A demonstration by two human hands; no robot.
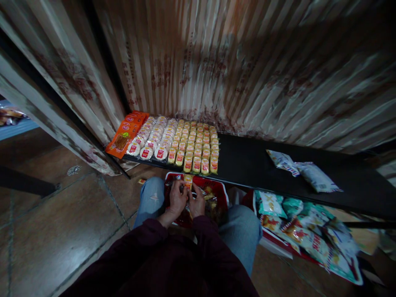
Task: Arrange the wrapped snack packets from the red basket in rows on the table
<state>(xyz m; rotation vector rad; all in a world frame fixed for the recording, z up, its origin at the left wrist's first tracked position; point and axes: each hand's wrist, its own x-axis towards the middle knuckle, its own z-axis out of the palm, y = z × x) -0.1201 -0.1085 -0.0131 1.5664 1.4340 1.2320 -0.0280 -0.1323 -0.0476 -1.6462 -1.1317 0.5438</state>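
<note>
My left hand (177,199) and my right hand (197,203) are close together over a red box (221,194) that rests between my knees. Both hands have their fingers curled around small yellow snack packets (188,180) held above the box. More packets lie inside the box, dim and partly hidden by my hands. On the black shelf (247,161) just ahead, several rows of the same yellow packets (198,146) stand lined up, with round white packets (154,138) to their left and orange packs (125,132) at the far left.
Two loose pale snack bags (301,169) lie on the shelf's right part. Below it at right sits a pile of colourful snack bags (306,231). A corrugated metal wall (247,62) backs the shelf. Tiled floor (55,231) spreads to the left.
</note>
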